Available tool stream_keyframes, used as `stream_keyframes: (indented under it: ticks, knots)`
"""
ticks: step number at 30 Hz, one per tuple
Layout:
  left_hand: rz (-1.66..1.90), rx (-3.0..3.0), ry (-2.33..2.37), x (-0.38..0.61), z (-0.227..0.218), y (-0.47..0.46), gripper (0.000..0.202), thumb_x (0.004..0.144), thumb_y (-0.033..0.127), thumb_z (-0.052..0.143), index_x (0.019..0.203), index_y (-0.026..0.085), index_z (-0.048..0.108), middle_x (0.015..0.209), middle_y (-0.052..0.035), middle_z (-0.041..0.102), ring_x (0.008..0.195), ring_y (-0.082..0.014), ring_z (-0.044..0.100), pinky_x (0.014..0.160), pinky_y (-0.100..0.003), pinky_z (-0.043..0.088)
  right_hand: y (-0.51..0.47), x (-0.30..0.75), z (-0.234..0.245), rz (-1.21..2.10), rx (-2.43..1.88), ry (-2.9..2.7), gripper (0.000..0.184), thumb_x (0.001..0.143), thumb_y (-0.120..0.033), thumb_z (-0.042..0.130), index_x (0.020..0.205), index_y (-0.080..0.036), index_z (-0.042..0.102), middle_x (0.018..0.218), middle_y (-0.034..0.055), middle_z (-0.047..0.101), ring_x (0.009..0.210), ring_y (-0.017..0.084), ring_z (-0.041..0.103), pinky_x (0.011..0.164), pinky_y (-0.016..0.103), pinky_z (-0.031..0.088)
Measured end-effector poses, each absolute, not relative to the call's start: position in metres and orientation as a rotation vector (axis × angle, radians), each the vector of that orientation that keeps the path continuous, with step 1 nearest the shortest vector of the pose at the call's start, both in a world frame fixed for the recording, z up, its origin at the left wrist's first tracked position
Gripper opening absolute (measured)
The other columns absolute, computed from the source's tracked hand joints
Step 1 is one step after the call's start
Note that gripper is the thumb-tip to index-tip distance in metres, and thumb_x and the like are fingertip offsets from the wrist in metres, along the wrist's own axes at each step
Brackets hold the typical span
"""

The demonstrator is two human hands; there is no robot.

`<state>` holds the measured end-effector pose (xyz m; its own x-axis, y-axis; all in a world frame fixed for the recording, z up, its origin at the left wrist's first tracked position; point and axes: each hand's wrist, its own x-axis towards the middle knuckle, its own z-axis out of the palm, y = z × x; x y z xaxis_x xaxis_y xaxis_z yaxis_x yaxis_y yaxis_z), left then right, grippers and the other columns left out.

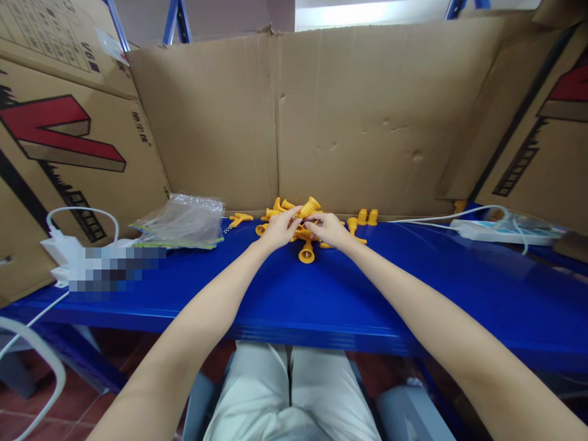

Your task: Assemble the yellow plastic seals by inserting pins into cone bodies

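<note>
My left hand [278, 229] is at the pile of yellow plastic parts, its fingers closed at the lower end of a yellow plastic piece with a flared end [310, 206]. That piece tilts up to the right. Just right of it, my right hand [331, 230] has its fingers bent into a pinch over the pile; what is between the fingertips is hidden. Below the hands a yellow funnel-shaped part [306, 253] lies with its round opening towards me. Another yellow part with a round end [261, 229] rests beside my left hand.
A yellow T-shaped handle with a metal spiral [239, 218] lies left of the pile. Two yellow caps [368, 217] stand to the right. Clear plastic bags [184, 220] are at the left, a power strip [487, 231] at the right. Cardboard [358, 122] walls the blue table [294, 300].
</note>
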<state>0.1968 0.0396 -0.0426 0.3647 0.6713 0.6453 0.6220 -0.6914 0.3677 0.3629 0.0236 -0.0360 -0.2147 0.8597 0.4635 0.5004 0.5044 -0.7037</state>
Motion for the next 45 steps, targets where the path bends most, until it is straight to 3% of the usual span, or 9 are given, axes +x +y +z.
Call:
stream_keyframes:
  ticks: [3,9,14,18,23,27,34,40,45]
  knots:
    - [1.138,2.683,1.399,0.193,-0.036,0.033,0.042,0.091,0.021,0.042,0.133,0.021,0.052,0.132,-0.0102,0.060,0.121,-0.0253,0.054,0.101,-0.046,0.037,0.028,0.367,-0.034,0.644,-1.119,-1.719,0.020,0.087,-0.022,0.051,0.088,-0.014,0.068,0.087,0.0070,0.071,0.053,0.012,0.061,0.058,0.027,0.049]
    - [0.985,2.758,1.573,0.191,-0.029,0.024,0.044,0.093,0.019,0.038,0.135,0.023,0.049,0.124,-0.0117,0.064,0.114,-0.0258,0.057,0.100,-0.050,0.030,0.035,0.368,-0.037,0.688,-1.150,-1.626,0.037,0.091,-0.046,0.049,0.082,-0.014,0.064,0.089,0.0106,0.070,0.050,0.013,0.059,0.052,0.027,0.049]
    - [0.968,2.894,1.540,0.192,-0.032,0.024,0.042,0.090,0.014,0.038,0.124,0.025,0.059,0.116,-0.0104,0.066,0.112,-0.0258,0.055,0.104,-0.052,0.023,0.042,0.374,-0.041,0.564,-1.118,-1.613,0.043,0.081,-0.048,0.064,0.110,-0.016,0.062,0.100,0.0118,0.068,0.064,0.015,0.063,0.058,0.029,0.052]
    - [0.977,2.979,1.458,0.191,-0.032,0.024,0.039,0.090,0.014,0.039,0.118,0.026,0.062,0.109,-0.0090,0.068,0.111,-0.0253,0.054,0.108,-0.054,0.019,0.044,0.384,-0.041,0.406,-1.021,-1.906,0.036,0.073,-0.044,0.070,0.094,-0.015,0.069,0.088,0.0069,0.070,0.076,0.017,0.062,0.071,0.030,0.050]
    - [1.076,2.962,1.514,0.182,-0.026,0.024,0.033,0.088,0.018,0.046,0.113,0.025,0.065,0.129,-0.0114,0.058,0.131,-0.0285,0.040,0.112,-0.058,0.011,0.042,0.390,-0.038,0.383,-1.024,-1.982,0.038,0.072,-0.046,0.067,0.089,-0.013,0.070,0.071,0.0021,0.066,0.059,0.013,0.053,0.057,0.026,0.041]
    - [1.107,2.807,1.729,0.176,-0.024,0.026,0.037,0.084,0.016,0.049,0.118,0.025,0.062,0.141,-0.0123,0.049,0.131,-0.0300,0.041,0.108,-0.058,0.022,0.040,0.388,-0.036,0.335,-1.080,-1.992,0.036,0.077,-0.043,0.064,0.094,-0.011,0.069,0.073,0.0033,0.066,0.059,0.013,0.053,0.057,0.027,0.041]
    - [1.082,2.635,1.773,0.182,-0.022,0.025,0.040,0.082,0.019,0.049,0.119,0.023,0.062,0.117,-0.0095,0.068,0.109,-0.0264,0.062,0.096,-0.041,0.041,0.033,0.387,-0.032,-0.253,-1.156,-2.124,0.025,0.082,-0.027,0.061,0.104,-0.016,0.065,0.104,0.0113,0.068,0.094,0.025,0.059,0.081,0.037,0.040]
    - [1.130,2.529,1.814,0.187,-0.021,0.021,0.036,0.079,0.030,0.055,0.112,0.024,0.065,0.096,-0.0066,0.074,0.091,-0.0268,0.067,0.083,-0.035,0.046,0.019,0.390,-0.019,-0.787,-1.043,-2.172,0.026,0.088,-0.012,0.040,0.103,-0.018,0.061,0.106,0.0115,0.065,0.102,0.026,0.052,0.090,0.040,0.028]
    - [1.155,2.502,1.813,0.187,-0.021,0.019,0.035,0.076,0.033,0.058,0.108,0.022,0.068,0.084,-0.0060,0.073,0.084,-0.0268,0.067,0.080,-0.035,0.048,0.019,0.391,-0.018,-0.839,-1.016,-2.194,0.025,0.089,-0.015,0.041,0.107,-0.015,0.058,0.104,0.0126,0.065,0.099,0.025,0.053,0.090,0.038,0.027]
